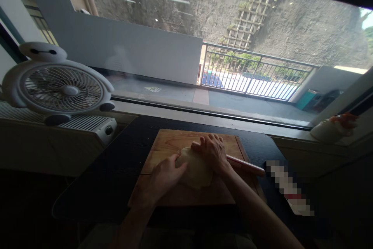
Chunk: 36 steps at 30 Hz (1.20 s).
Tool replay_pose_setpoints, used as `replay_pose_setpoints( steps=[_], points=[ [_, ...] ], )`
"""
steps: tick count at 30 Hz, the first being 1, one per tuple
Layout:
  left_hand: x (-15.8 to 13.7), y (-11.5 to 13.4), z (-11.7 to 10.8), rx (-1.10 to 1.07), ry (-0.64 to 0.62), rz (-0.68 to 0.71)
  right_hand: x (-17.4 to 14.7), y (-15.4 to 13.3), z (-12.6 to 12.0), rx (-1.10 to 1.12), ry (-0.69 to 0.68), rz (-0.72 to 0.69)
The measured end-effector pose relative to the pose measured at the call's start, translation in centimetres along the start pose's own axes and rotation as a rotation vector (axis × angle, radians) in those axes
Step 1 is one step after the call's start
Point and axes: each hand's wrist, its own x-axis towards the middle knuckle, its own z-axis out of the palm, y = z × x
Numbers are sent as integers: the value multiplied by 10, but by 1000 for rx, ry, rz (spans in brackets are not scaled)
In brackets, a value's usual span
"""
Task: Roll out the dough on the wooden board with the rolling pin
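Observation:
A flat, pale sheet of dough (196, 173) lies on a wooden board (167, 140). My left hand (167, 173) pinches the dough's left edge between thumb and fingers. Over the dough's upper right part, my right hand (214, 150) is curled round a wooden rolling pin (246, 164). The pin slants across the board, its short left end showing past my fingers on the dough and its long right end reaching over the board's right edge. My right palm hides the pin's middle and some of the dough.
The board rests on a dark table (107, 175) below a window. On the table's right lies a pixelated flat object (288, 187). A white fan (70, 89) stands on a heater (99, 124) at the left, and a white pot-like object (326, 128) sits on the right sill.

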Motion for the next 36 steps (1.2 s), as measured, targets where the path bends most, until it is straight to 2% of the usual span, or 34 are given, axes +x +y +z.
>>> replay_pose_setpoints(
  steps=[4, 6, 8, 10, 12, 15, 18, 20, 24, 27, 32, 34, 36],
  points=[
    [0, 9, -11, -77, -129, 87, -16, 10, -7, 4, -46, -69],
    [10, 15, -15, -132, -253, 117, -23, 19, -15, 20, -69, -117],
    [23, 18, -16, -138, -315, 128, -31, 25, -22, 35, -103, -208],
    [33, 18, -12, -122, -274, 136, -36, 26, -24, 42, -132, -248],
    [36, 14, -2, -116, -140, 142, -33, 21, -21, 48, -109, -194],
    [29, 7, 16, -85, 84, 144, -8, 9, -12, 62, -49, -56],
    [19, 3, 27, 6, 198, 179, 14, 2, -9, 78, -61, -16],
    [15, 3, 30, 44, 226, 198, 10, 0, -12, 97, -58, -78],
    [14, 4, 30, 43, 248, 190, -26, -1, -20, 110, -67, -236],
    [15, 3, 32, 34, 266, 194, -24, -1, -17, 94, -74, -223],
    [14, 1, 34, 18, 278, 195, 22, -4, -5, 96, -101, -114],
    [14, 0, 33, 3, 272, 192, 13, -4, -9, 98, -117, -145],
    [14, 0, 33, -9, 265, 184, -12, -3, -16, 106, -113, -195]
  ],
)
